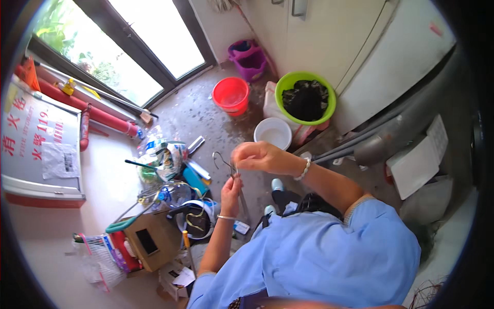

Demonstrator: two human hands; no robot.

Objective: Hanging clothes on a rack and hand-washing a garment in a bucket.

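Note:
My left hand (230,198) is closed, pinching the stem of a thin metal hook (216,160) whose curved end points up and to the left. A grey strip hangs just right of that hand; whether it belongs to the hook is unclear. Close above, my right hand (257,156) has bent fingers beside the hook's stem. Motion smears its fingertips, so I cannot make out whether they grip anything. A bracelet circles each wrist.
Ahead on the wet floor stand a red bucket (230,105), a purple mop bucket (257,70), a white bucket (263,130) and a green basin (284,114) with dark contents. Bottles, bags and a cardboard box (170,232) crowd the left. Pipes (355,144) lie right.

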